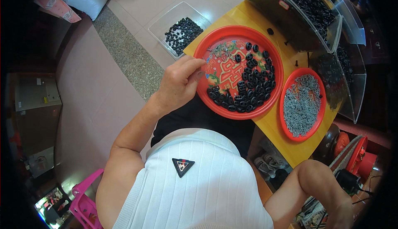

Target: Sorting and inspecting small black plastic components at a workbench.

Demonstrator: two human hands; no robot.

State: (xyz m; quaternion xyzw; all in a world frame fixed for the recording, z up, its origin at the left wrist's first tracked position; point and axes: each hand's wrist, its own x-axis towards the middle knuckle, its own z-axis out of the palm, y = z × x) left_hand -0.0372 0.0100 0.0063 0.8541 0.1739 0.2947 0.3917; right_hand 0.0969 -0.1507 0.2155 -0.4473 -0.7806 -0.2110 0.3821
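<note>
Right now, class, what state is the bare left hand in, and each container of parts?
Bare left hand: fingers curled; any held item unclear.
Smaller oval red tray: mostly covered with small silver metal pieces.
Large round red tray: partly filled with silver pieces and black oval pieces.
Clear rectangular plastic tub: open, holding black pieces.
Clear plastic bins: holding black pieces.

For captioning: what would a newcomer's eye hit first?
The large round red tray on the yellow tabletop, small glossy black pieces massed at lower right. A smaller oval red tray of slim silvery pieces sits right of it. The bare left hand is at the round tray's left edge.
</note>
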